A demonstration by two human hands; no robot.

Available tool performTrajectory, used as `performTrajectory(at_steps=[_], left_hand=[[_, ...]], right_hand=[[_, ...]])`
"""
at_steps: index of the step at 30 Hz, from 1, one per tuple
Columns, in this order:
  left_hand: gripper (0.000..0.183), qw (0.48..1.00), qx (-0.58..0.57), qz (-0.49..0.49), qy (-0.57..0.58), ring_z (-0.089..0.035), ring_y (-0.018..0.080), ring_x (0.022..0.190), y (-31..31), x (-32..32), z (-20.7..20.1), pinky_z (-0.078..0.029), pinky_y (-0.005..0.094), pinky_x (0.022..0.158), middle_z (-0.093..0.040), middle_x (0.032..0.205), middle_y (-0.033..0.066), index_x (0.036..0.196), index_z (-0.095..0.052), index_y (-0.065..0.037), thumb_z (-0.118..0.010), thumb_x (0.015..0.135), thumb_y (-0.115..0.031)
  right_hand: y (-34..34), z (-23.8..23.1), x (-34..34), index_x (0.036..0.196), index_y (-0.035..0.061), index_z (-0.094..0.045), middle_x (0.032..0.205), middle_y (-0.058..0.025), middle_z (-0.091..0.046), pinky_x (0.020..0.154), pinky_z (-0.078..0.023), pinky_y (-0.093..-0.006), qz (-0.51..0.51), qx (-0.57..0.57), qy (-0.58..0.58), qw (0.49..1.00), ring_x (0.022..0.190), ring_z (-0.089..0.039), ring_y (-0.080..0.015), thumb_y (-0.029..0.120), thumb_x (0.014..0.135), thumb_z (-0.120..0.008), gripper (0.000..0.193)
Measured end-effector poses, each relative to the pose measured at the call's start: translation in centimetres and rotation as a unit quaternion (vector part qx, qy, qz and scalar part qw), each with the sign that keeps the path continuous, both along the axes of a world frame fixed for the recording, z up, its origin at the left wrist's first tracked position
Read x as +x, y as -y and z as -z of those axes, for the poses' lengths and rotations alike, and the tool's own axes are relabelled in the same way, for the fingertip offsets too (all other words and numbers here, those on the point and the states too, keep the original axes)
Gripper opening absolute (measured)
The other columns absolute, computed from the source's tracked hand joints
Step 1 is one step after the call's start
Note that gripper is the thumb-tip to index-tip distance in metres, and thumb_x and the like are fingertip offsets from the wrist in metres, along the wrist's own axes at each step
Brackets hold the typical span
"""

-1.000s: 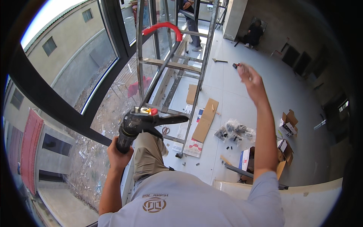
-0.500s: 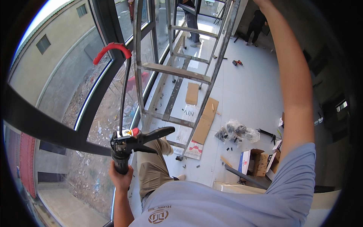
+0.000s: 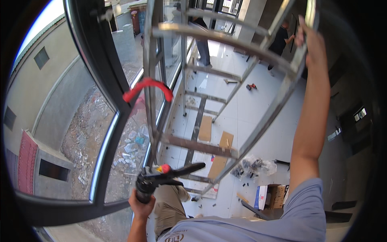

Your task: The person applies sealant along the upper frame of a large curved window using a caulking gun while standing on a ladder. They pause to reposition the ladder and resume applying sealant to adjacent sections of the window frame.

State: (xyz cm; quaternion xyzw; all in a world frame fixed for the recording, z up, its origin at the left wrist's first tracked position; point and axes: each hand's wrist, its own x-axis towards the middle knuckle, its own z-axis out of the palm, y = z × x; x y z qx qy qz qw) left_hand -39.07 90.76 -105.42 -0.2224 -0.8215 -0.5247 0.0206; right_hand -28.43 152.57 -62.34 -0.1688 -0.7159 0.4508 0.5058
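My left hand (image 3: 141, 204) is closed round the black barrel of a caulking gun (image 3: 147, 181), held upright in front of the window frame. Its black handle and trigger lever point to the right, and a red knob shows at the top of the body. A thin rod rises from it to a red ridged hook (image 3: 150, 82). At the upper right my right hand (image 3: 313, 43) wraps round the right rail of a grey metal stepladder (image 3: 201, 147), with the arm stretched out. The ladder stands in front of me, its rungs smeared by motion.
A dark window frame (image 3: 105, 155) runs along the left, with rubble outside. Cardboard pieces (image 3: 204, 129), a plastic bag of parts (image 3: 256, 167), an opened box (image 3: 276, 195) and a red-black drill (image 3: 251, 86) lie on the pale floor. Two people stand beyond the ladder.
My right hand, at the top edge before, now shows on the ladder's rail. The ladder looks nearer and larger, and the caulking gun has shifted right and down in view.
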Motion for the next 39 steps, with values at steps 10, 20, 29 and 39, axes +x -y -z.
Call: performTrajectory(at_steps=[10,20,29,39], left_hand=[[0.042,0.996,-0.014,0.074,0.041,-0.062,0.0314,0.058,-4.7,-7.6,-15.8,-0.05,0.0394,0.056,-0.064,0.07,0.0158,0.09,-0.06,-0.002,-0.086,0.063,-0.02],[0.044,0.992,0.013,0.068,0.103,-0.067,0.0219,0.066,-4.0,-9.0,-22.6,-0.053,0.0354,0.063,-0.068,0.076,0.0138,0.099,-0.062,-0.002,-0.087,0.066,-0.018],[0.047,0.99,0.084,0.002,0.114,-0.064,0.0198,0.065,-6.4,-9.1,-22.6,-0.053,0.0364,0.063,-0.067,0.077,0.0115,0.102,-0.063,-0.002,-0.086,0.066,-0.021],[0.049,0.997,-0.006,-0.03,0.067,-0.068,0.02,0.077,-9.6,-4.7,-28.9,-0.055,0.0378,0.072,-0.071,0.089,0.0101,0.111,-0.065,-0.003,-0.086,0.071,-0.022]], right_hand=[[9.5,-0.2,-1.1,0.097,0.0054,-0.056,0.074,0.0014,-0.047,0.056,-0.038,-0.0265,0.085,-0.109,-0.058,0.989,0.061,-0.044,-0.0077,0.027,0.104,-0.063,0.024],[9.6,0.1,-0.4,0.092,0.0055,-0.057,0.071,-0.0013,-0.054,0.062,-0.045,-0.0282,0.11,-0.103,-0.041,0.988,0.063,-0.054,-0.0119,0.042,0.102,-0.066,0.039],[4.7,-19.4,1.4,0.132,-0.0007,-0.062,0.136,-0.0123,-0.059,0.11,-0.038,-0.0351,0.214,0.359,-0.118,0.901,0.125,-0.055,-0.0217,0.044,0.11,-0.048,0.052],[0.3,-38.2,-18.2,0.145,-0.0037,-0.053,0.151,-0.027,-0.049,0.118,-0.037,-0.0507,-0.045,0.435,0.52,0.734,0.141,-0.049,-0.0378,0.072,0.104,-0.021,0.093]])
